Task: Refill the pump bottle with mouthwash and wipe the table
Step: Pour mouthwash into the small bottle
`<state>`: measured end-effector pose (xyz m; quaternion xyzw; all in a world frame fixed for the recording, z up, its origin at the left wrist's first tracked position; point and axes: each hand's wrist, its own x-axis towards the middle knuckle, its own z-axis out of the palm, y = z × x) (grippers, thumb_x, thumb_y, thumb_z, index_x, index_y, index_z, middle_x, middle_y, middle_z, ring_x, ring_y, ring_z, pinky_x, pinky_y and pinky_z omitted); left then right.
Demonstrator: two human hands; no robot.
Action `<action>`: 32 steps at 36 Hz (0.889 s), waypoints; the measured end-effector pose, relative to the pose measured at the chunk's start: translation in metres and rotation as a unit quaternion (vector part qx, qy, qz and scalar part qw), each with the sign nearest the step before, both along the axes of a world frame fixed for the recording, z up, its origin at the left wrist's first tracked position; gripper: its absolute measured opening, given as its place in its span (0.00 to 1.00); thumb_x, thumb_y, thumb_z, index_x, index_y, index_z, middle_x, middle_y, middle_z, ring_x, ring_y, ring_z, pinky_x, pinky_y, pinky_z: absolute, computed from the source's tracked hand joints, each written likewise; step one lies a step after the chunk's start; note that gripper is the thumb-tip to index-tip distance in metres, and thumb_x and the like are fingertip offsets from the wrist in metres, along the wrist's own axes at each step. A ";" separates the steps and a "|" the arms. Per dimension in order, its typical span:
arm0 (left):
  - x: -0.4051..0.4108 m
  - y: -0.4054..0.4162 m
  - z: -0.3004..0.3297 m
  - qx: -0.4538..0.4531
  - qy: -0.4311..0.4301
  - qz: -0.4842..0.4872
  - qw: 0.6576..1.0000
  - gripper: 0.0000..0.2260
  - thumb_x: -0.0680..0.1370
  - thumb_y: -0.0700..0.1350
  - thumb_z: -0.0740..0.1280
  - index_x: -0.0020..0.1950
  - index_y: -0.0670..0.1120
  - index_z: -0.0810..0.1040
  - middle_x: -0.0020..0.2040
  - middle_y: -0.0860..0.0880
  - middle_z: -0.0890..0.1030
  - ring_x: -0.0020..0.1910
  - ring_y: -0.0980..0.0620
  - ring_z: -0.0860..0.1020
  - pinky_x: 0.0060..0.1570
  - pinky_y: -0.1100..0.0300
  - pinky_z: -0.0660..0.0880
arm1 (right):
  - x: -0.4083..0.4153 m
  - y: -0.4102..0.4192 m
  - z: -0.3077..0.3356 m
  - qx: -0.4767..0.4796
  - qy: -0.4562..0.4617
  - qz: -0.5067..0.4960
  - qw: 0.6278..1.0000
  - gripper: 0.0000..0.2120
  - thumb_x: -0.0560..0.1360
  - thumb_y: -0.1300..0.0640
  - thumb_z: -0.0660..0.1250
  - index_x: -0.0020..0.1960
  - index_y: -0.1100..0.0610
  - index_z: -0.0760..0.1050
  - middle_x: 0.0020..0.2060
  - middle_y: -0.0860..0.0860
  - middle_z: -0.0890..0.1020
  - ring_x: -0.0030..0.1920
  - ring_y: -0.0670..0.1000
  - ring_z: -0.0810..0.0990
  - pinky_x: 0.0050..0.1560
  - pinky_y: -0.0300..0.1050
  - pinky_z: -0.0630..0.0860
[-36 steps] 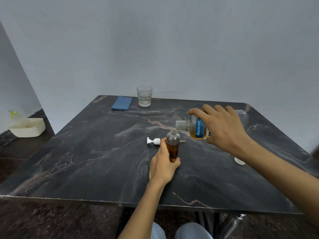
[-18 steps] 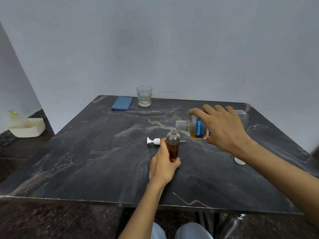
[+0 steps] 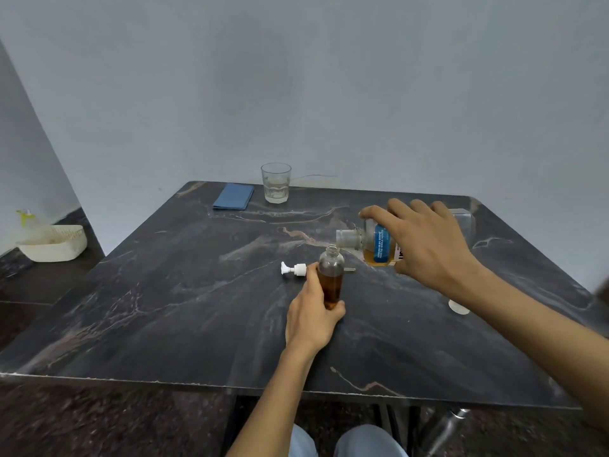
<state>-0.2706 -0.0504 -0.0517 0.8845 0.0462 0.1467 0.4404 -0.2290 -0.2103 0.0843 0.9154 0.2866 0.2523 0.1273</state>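
Note:
A small clear pump bottle, open at the top and more than half full of amber liquid, stands upright on the dark marble table. My left hand grips its lower part. My right hand holds the mouthwash bottle tipped on its side, its open neck just above and right of the small bottle's mouth. A little amber liquid shows in its lower side. The white pump head lies on the table behind my left hand. A folded blue cloth lies at the far edge.
A drinking glass with some water stands at the back next to the cloth. A white cap lies on the table under my right forearm. A white basket sits on a ledge off to the left.

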 end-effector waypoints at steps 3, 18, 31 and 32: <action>0.000 0.000 0.001 0.003 0.003 -0.002 1.000 0.31 0.73 0.48 0.70 0.67 0.58 0.53 0.61 0.51 0.75 0.58 0.48 0.76 0.54 0.57 0.70 | 0.001 0.000 -0.001 0.001 0.000 -0.001 1.000 0.45 0.63 0.54 0.78 0.67 0.40 0.50 0.56 0.48 0.74 0.51 0.52 0.73 0.54 0.49 0.69; 0.000 0.000 0.000 0.003 0.001 0.001 1.000 0.31 0.73 0.49 0.70 0.65 0.61 0.51 0.61 0.51 0.75 0.58 0.48 0.75 0.52 0.58 0.68 | 0.002 0.000 -0.001 0.001 -0.005 0.002 1.000 0.46 0.62 0.54 0.78 0.66 0.40 0.50 0.55 0.49 0.74 0.50 0.52 0.73 0.53 0.49 0.69; 0.000 0.000 0.001 -0.002 0.009 -0.001 1.000 0.32 0.73 0.48 0.70 0.66 0.61 0.51 0.64 0.51 0.74 0.60 0.47 0.75 0.56 0.55 0.70 | 0.001 0.000 0.000 -0.002 -0.006 0.002 1.000 0.44 0.63 0.54 0.78 0.68 0.41 0.52 0.55 0.49 0.74 0.51 0.52 0.73 0.52 0.48 0.69; 0.000 0.000 0.002 -0.003 0.009 0.000 1.000 0.32 0.73 0.48 0.70 0.67 0.60 0.52 0.63 0.51 0.74 0.60 0.47 0.75 0.56 0.54 0.71 | 0.001 0.000 0.000 -0.001 -0.007 0.002 1.000 0.44 0.62 0.54 0.78 0.68 0.41 0.53 0.55 0.49 0.74 0.50 0.52 0.73 0.52 0.48 0.69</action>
